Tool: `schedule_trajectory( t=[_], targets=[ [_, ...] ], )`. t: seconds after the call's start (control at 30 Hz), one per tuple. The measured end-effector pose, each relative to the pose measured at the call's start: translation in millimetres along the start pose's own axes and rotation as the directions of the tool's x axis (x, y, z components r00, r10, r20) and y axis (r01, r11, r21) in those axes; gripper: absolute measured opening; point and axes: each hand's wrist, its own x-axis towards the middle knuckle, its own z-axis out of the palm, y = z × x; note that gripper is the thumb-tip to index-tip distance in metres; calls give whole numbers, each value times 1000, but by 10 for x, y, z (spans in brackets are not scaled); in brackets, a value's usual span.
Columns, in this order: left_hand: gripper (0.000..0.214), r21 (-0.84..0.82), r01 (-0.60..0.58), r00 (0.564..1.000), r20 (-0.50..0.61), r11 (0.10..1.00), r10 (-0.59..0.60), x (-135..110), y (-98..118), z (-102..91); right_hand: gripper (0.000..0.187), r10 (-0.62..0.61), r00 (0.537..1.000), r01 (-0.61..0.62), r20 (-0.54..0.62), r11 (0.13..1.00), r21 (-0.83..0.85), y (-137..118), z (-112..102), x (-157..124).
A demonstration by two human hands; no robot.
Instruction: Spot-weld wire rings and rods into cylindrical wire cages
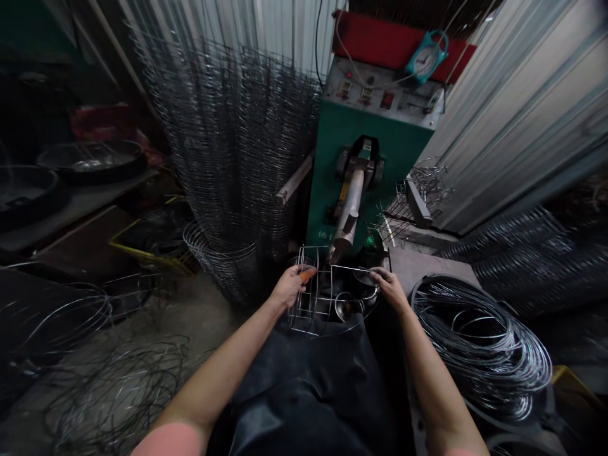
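Note:
My left hand point(287, 287) is closed on the left side of a wire basket frame point(315, 311), held over my lap below the machine arm. Something orange point(308, 274) is wrapped round one of its fingers. In a pinch, my right hand point(390, 289) grips the right end of a thin straight metal wire point(351, 268). The wire's left end meets the frame just under the tip of the metal arm point(349, 212), which juts from a green spot-welding machine point(325, 152). Whether wire and tip touch, I cannot tell. A round metal bowl point(346, 307) shows through the frame.
Tall stacks of wire baskets point(213, 145) lean at the left wall. Coiled wire rings point(494, 342) lie at my right. Loose wire hoops point(118, 386) spread over the floor at left, near a yellow crate point(147, 249). A teal clock point(424, 61) hangs on the machine top.

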Motion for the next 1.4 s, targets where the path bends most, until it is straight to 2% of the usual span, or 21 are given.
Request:
schedule_trajectory(
  t=[0.3,0.4,0.5,0.57,0.63,0.67,0.77,0.83,0.93,1.03,1.17,1.27,1.4],
  targets=[
    [41,17,42,999,16,999,-42,28,42,6,35,-22,1000,22,4,999,-31,52,-3,36],
    [39,34,61,998,33,998,-62,27,69,1,34,-89,996,88,-12,993,-73,93,-6,24],
    [38,42,59,998,7,997,-59,15,94,9,35,-233,964,211,-125,962,-172,175,-60,-78],
    [39,28,48,999,2,998,-48,7,100,22,37,-286,928,230,-240,944,-237,278,-131,-208],
    [38,8,34,999,1,999,-34,7,97,31,43,-260,910,187,-324,953,-240,418,-213,-365],
    [38,0,25,1000,-2,1000,-25,10,95,31,45,-224,918,153,-329,962,-227,494,-251,-444],
    [39,-16,-15,1000,-24,1000,15,26,85,11,53,-85,972,26,-219,966,-258,681,-312,-637],
    [40,-26,-52,998,-43,998,51,36,78,-14,55,-42,992,2,-116,946,-325,717,-289,-699],
    [41,-26,-97,993,-67,995,95,34,59,-30,42,-121,992,102,-27,921,-376,581,-162,-665],
    [42,-4,-127,988,-90,992,126,15,32,2,35,-262,965,246,22,870,-427,278,23,-510],
    [41,8,-123,988,-88,992,124,-11,6,66,27,-418,909,362,-15,804,-472,-59,243,-246],
    [41,2,-109,991,-82,994,109,-22,5,81,25,-478,877,407,-44,788,-461,-118,338,-108],
    [41,-5,-93,992,-87,996,92,-22,22,70,22,-473,880,402,-31,780,-479,-78,381,-54]
  ],
)
